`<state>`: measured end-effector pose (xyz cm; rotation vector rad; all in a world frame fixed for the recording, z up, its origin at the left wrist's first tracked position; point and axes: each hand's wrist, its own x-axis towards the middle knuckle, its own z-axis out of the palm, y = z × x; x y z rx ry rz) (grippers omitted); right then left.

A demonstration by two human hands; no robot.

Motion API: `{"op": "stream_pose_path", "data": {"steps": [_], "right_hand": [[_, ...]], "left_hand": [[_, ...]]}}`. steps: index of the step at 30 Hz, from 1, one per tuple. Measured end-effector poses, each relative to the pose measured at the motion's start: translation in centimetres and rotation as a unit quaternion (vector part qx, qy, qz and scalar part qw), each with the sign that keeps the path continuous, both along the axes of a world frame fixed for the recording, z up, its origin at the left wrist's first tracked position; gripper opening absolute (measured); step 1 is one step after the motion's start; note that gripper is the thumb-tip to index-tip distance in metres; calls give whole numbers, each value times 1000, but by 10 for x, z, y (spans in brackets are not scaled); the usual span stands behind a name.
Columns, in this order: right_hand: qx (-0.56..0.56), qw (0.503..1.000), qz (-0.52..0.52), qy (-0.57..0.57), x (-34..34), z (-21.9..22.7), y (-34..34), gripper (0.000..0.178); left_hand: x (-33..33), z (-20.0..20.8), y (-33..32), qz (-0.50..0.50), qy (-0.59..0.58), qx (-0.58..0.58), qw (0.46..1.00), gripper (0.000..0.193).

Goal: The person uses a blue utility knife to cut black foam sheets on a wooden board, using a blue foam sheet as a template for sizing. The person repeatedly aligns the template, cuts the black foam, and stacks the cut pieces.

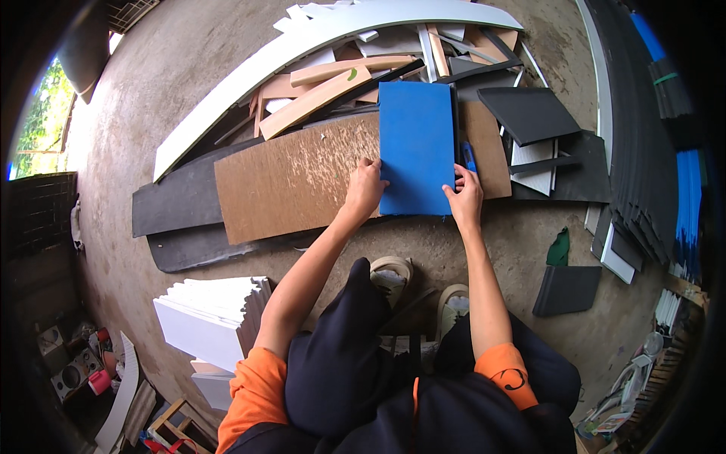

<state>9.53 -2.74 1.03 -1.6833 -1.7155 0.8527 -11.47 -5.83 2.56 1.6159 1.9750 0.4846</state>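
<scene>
Grips blue rectangular sheet [417, 140] by opposite long edges with left hand [365, 186] and right hand [465, 197] apart, equally close; lies lengthwise away, over brown board [261, 181].

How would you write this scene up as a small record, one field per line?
Main piece: blue panel
Underneath: scuffed brown board
Left hand: at the panel's left edge
Right hand: at its right edge, near the lower corner
Right of panel: slim blue tool
Beyond board: pile of mixed strips
Lower left: stack of white sheets
</scene>
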Motion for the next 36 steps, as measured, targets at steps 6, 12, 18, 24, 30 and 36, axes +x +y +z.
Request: {"op": "stream_pose_path", "data": {"steps": [6,12,18,24,30,36], "right_hand": [[2,1000,5,10,2,-4,2,51],[-8,1000,3,-3,2,-3,1,50],[-10,1000,10,-6,-7,-1,1,50],[-19,1000,5,-11,-2,6,1,49],[-12,1000,2,-11,-4,6,1,49],[-19,1000,5,-3,-2,7,0,49]], "left_hand": [[-2,-4,-2,-11,-3,23,1000,39],[-4,-13,7,-13,-3,-10,1000,41],[-38,-50,72,112,-16,22,993,53],[-31,-35,140,62,12,11,998,47],[-25,-44,137,109,37,64,991,35],[-26,-20,144,75,46,-2,996,60]]}}
